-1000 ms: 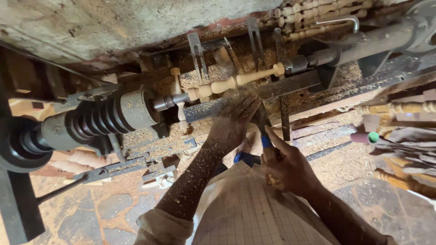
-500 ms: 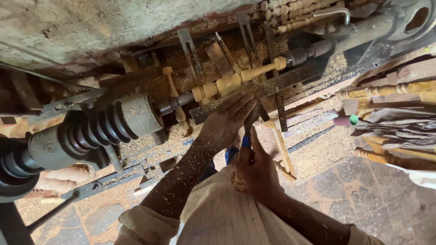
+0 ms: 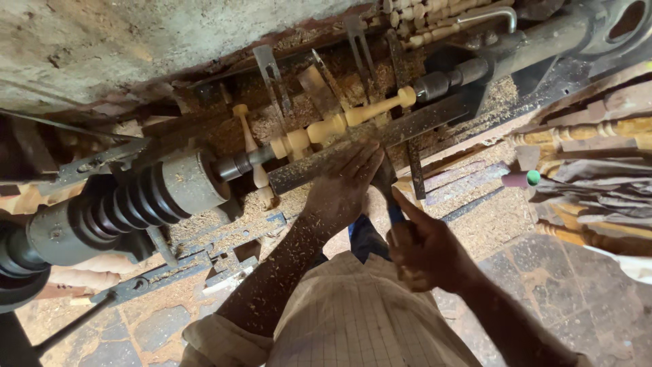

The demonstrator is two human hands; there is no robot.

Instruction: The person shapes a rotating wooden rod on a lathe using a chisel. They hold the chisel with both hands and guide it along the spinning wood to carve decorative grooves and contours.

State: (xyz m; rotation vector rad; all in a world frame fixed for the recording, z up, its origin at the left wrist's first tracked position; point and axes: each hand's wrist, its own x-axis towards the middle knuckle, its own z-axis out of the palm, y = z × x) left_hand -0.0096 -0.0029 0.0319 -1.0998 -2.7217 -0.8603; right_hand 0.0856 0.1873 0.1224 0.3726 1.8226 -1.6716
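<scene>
A pale turned wooden spindle (image 3: 339, 122) is mounted between the centres of a lathe. My left hand (image 3: 343, 187), dusted with shavings, lies with straight fingers on the steel tool rest (image 3: 435, 119) just below the spindle, pressing down the blade of a chisel. My right hand (image 3: 424, 248) is closed around the chisel's blue handle (image 3: 396, 212), nearer my body. The blade's tip is hidden under my left fingers.
The stepped pulley headstock (image 3: 129, 204) sits at the left and the dark tailstock (image 3: 516, 47) at the upper right. Sawdust covers the lathe bed. Several finished turned spindles (image 3: 591, 129) lie at the right. More chisels (image 3: 272, 75) lean behind the lathe. Stone floor (image 3: 557, 299) lies below.
My right hand with the handle swung left, then back to the right. My left hand stayed on the tool rest. The view shifted slightly.
</scene>
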